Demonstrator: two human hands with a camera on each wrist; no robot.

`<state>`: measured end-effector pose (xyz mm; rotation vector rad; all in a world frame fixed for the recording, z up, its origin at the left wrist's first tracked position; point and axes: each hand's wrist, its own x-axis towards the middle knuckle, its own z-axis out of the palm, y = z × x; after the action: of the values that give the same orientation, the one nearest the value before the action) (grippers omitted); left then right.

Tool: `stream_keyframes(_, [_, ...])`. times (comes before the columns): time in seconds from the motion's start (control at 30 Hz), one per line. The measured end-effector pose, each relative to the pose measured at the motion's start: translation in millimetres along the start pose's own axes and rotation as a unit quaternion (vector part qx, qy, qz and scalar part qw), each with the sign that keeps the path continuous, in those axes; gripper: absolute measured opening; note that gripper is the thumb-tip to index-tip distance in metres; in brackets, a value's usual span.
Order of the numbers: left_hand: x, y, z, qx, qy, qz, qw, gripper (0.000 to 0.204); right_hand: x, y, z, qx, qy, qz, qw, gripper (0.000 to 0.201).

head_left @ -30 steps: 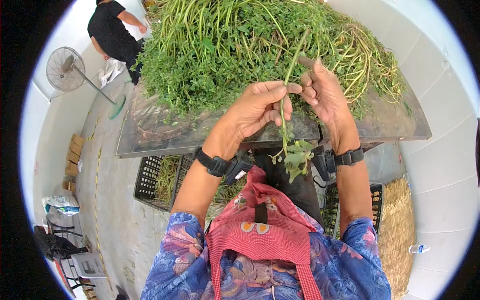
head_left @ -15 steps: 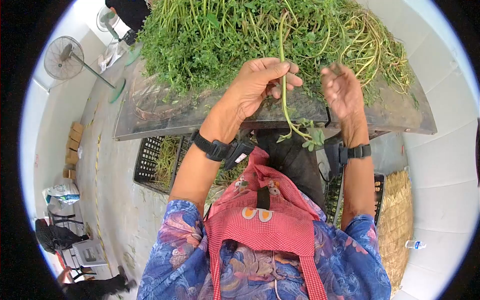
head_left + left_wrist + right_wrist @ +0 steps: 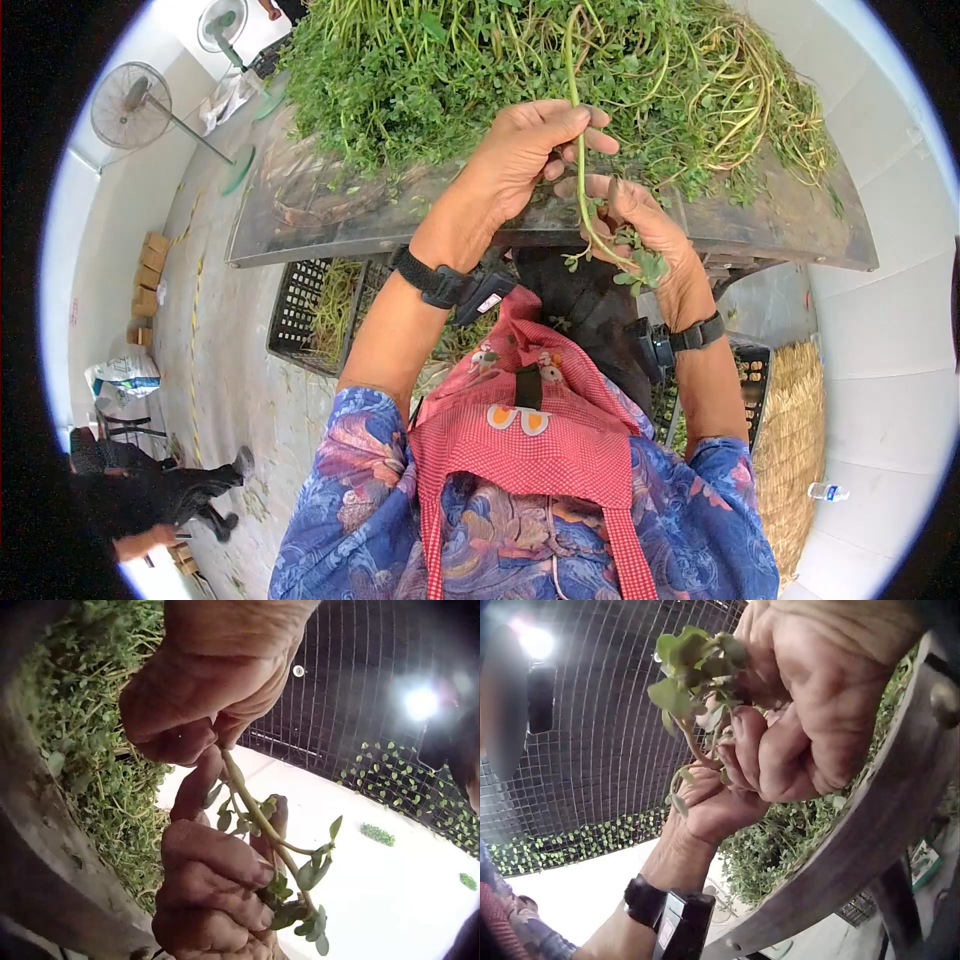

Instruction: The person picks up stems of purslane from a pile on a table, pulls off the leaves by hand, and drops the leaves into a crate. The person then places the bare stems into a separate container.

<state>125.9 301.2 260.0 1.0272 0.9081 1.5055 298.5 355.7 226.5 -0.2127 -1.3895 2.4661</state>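
In the head view my left hand (image 3: 525, 150) pinches a long green purslane stem (image 3: 574, 70) between thumb and fingers, above the near edge of the table. The stem's thick bare end points away over the heap; its leafy tip (image 3: 645, 268) hangs towards the apron. My right hand (image 3: 645, 220) is just below, thumb and index finger apart on either side of the stem's lower part. From the left wrist, small side leaves (image 3: 238, 820) show close to the right fingers. A big heap of purslane (image 3: 450, 90) covers the back of the table (image 3: 400, 225).
Black crates (image 3: 300, 305) holding greens stand under the table. A woven straw bale (image 3: 790, 450) and a water bottle (image 3: 828, 491) are at the right. Floor fans (image 3: 130, 105) stand at the left, and a person in dark clothes (image 3: 150, 490) is at lower left.
My right hand left the stem, moved off to the right, and has come back to its lower part. The left hand keeps its pinch, now slightly higher. People in the background have moved.
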Motion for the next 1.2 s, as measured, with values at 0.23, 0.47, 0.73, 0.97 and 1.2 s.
stream_keyframes(0.23, [-4, -1, 1, 0.04, 0.014, 0.019, 0.999, 0.026, 1, 8, 2, -0.083, 0.065, -0.025, 0.994, 0.019])
stream_keyframes(0.47, [-8, -7, 2, 0.069, 0.035, 0.043, 0.996, 0.027, -2, 6, 17, -0.093, 0.142, -0.026, 0.985, 0.015])
stream_keyframes(0.73, [-23, -1, 8, 0.079, 0.026, 0.087, 0.993, 0.028, 7, 24, -4, 0.018, 0.183, -0.081, 0.98, 0.016])
stream_keyframes(0.97, [-23, -4, 1, 0.033, 0.042, 0.068, 0.996, 0.029, 4, 22, 21, 0.078, 0.172, -0.048, 0.981, 0.018])
stream_keyframes(1.2, [-24, -14, 2, 0.062, 0.046, 0.079, 0.994, 0.028, 11, 37, 2, -0.022, 0.203, -0.079, 0.976, 0.023])
